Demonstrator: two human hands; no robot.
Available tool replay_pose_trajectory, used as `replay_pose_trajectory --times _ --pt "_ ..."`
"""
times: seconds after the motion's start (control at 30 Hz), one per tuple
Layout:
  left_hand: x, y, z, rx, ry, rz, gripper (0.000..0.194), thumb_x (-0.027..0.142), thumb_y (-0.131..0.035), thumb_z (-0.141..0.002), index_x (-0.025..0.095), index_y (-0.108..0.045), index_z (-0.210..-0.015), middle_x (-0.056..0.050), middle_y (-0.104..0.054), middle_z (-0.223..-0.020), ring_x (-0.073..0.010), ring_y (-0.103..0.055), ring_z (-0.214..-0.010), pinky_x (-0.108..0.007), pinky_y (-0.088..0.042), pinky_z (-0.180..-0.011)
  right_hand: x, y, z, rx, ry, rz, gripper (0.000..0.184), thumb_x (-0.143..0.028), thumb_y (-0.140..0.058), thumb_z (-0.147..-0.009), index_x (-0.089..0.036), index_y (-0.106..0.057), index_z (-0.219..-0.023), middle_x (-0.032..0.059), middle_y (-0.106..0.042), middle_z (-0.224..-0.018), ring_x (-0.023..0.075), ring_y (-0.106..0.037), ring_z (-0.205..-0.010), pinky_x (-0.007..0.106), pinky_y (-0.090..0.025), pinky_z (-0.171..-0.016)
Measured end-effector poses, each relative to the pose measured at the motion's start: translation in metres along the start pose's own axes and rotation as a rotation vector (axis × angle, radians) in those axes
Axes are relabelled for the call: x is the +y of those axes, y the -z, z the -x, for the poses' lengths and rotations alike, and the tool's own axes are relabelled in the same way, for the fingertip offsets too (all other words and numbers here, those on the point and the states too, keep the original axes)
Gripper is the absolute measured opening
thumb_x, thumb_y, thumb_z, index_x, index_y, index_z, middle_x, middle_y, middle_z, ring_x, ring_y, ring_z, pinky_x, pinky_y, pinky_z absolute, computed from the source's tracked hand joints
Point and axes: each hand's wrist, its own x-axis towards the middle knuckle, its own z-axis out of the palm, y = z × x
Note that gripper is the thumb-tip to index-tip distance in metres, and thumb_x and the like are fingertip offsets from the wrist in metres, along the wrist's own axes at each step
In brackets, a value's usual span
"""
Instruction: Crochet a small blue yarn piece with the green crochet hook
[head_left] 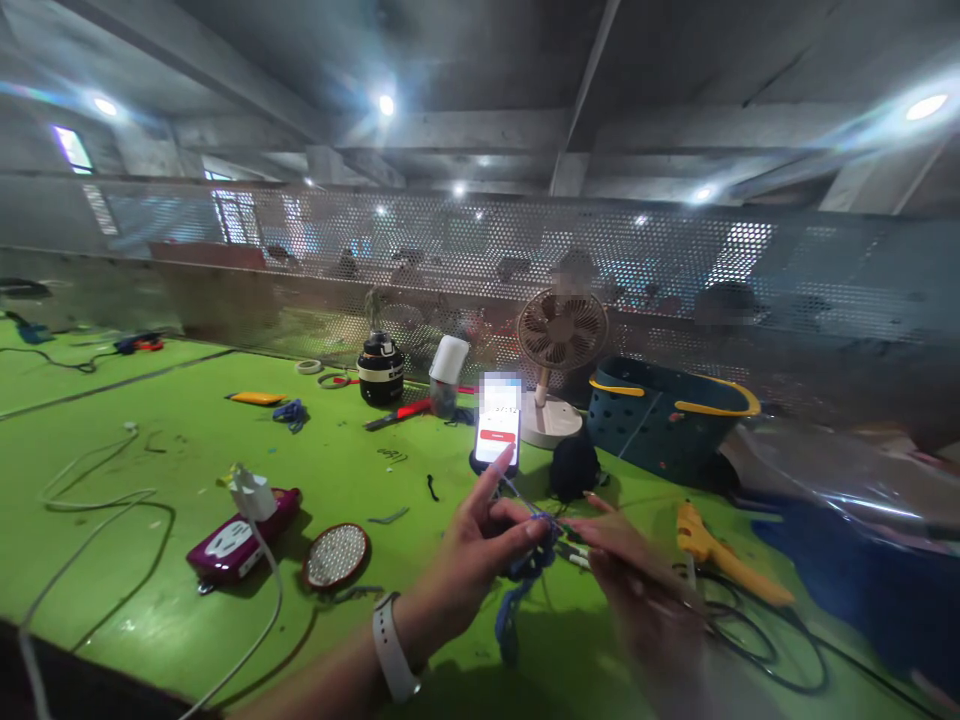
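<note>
My left hand (484,545) pinches a small piece of blue crochet work (540,535) between thumb and fingers. Its index finger points up, with a strand of yarn (517,488) running from it to the piece. A blue tail (508,625) of the work hangs below. My right hand (637,570), smeared by motion, is closed at the right side of the piece on a thin crochet hook, mostly hidden by the fingers. Just beyond the hands stands a lit phone (497,425). A black ball of yarn (574,467) lies behind the right hand.
On the green table (337,660) are a purple power strip (244,535) with a white cable, a round studded disc (337,557), a red cutter (401,413), a fan (562,330), a dark basket (660,420) and a yellow glue gun (724,555) with its cord. A perforated screen (450,235) stands behind.
</note>
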Motion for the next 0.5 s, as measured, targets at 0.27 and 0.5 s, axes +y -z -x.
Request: replay_pose_trajectory --times 0.27,0.5 --pt "0.008 0.003 -0.001 0.018 0.061 0.048 0.098 0.014 -0.083 -0.071 0.027 -0.029 -0.151 0.003 -0.063 -0.074 -0.0074 -0.053 -0.065 -0.020 -0.037 -0.059 -0.003 -0.005 -0.006 0.304 -0.599 -0.338 0.019 -0.042 -0.086 -0.065 -0.029 -0.078 -0.076 0.0004 -0.079 -0.079 0.0153 -0.074 -0.076 0.018 -0.057 -0.066" --pt "0.012 0.004 -0.002 -0.004 0.124 0.095 0.103 0.012 -0.085 -0.067 0.022 -0.027 -0.152 0.003 -0.064 -0.071 -0.0070 -0.055 -0.060 -0.019 -0.036 -0.055 -0.009 -0.004 -0.016 0.390 -0.818 -0.476 0.028 -0.042 -0.092 -0.052 -0.027 -0.076 -0.068 -0.0026 -0.076 -0.070 0.0096 -0.069 -0.062 0.013 -0.052 -0.055"
